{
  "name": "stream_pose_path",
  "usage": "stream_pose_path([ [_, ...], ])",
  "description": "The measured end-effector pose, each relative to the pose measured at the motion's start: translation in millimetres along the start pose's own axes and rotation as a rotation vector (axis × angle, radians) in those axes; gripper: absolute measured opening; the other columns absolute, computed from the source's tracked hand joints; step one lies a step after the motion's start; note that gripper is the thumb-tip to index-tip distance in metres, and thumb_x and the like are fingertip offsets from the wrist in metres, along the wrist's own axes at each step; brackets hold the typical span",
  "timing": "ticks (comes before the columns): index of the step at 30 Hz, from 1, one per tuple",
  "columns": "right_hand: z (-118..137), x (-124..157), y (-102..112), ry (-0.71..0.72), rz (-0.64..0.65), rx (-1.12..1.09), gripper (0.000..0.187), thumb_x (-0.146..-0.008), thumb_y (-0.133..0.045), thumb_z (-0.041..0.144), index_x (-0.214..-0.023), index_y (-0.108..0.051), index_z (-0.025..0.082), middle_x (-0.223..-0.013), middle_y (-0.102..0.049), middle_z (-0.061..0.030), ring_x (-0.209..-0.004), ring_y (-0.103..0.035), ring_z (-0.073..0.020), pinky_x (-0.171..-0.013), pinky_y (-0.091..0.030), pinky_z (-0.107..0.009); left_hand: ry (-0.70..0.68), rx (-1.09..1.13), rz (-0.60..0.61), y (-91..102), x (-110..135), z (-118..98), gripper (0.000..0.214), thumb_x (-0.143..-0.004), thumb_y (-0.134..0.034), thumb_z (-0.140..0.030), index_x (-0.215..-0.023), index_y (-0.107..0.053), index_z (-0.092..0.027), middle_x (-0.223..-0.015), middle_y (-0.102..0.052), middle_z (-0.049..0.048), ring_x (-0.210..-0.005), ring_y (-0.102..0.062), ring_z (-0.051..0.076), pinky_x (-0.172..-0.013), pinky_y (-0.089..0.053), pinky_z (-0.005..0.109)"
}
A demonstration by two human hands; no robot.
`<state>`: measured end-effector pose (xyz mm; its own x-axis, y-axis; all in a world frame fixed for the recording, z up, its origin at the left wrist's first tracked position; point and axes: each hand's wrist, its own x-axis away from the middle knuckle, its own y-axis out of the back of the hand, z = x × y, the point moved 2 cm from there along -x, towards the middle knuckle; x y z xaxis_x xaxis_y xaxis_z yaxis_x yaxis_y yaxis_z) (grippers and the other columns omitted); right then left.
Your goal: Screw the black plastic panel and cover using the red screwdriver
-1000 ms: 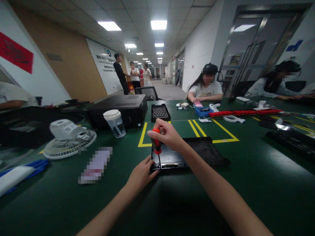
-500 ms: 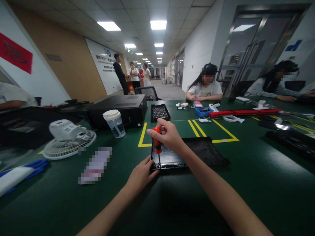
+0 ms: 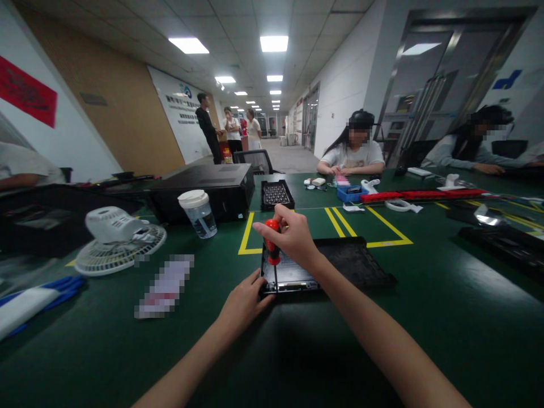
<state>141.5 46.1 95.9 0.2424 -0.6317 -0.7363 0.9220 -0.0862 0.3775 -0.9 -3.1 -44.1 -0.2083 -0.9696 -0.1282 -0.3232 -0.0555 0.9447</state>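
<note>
My right hand [image 3: 295, 235] is closed around the red and black handle of a screwdriver [image 3: 272, 242]. The tool stands nearly upright, its tip down at the front left corner of a flat black panel [image 3: 357, 263]. A metallic plate and a bright strip show along that panel's left part; whether a screw sits under the tip is too small to see. At the same corner my left hand [image 3: 244, 297] grips the panel's edge, its thumb along the front and its fingers at the left side.
Beyond the panel stands a black tray of small parts [image 3: 277, 194]. To the left are a lidded cup [image 3: 199, 215], a white fan [image 3: 119, 241], a black computer case [image 3: 204, 187] and blue gloves [image 3: 63, 290]. A co-worker [image 3: 355, 153] sits across the table, near a blue box [image 3: 352, 194].
My right hand and the screwdriver handle have shifted very slightly to the right. The panel and my left hand have stayed in place.
</note>
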Motion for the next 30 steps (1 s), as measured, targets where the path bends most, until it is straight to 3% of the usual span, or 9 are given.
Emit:
stream_pose_path([
  [20, 2.1, 4.7, -4.2, 0.019, -0.126, 0.073, 0.041, -0.075, -0.06, 0.042, -0.06, -0.029, 0.02, -0.055, -0.034, 0.005, -0.052, -0.032, -0.0087, -0.053, -0.028, -0.024, -0.01, 0.019, -0.003, 3.1, 1.1, -2.3, 0.026, -0.079, -0.054, -0.036, -0.1, -0.059, -0.02, -0.133, -0.047, 0.0101, -0.11, -0.055, 0.024, -0.094, -0.042, 0.035],
  [30, 6.0, 8.9, -12.5, -0.094, -0.045, -0.087, 0.032, -0.076, -0.057, 0.043, -0.068, -0.036, 0.02, -0.056, -0.04, 0.0058, -0.05, -0.039, -0.0085, -0.051, -0.03, -0.022, -0.027, 0.007, -0.009, 4.2, 0.8, -2.8, 0.029, -0.08, -0.054, -0.037, -0.101, -0.059, -0.019, -0.131, -0.048, 0.0116, -0.109, -0.055, 0.025, -0.094, -0.043, 0.036],
])
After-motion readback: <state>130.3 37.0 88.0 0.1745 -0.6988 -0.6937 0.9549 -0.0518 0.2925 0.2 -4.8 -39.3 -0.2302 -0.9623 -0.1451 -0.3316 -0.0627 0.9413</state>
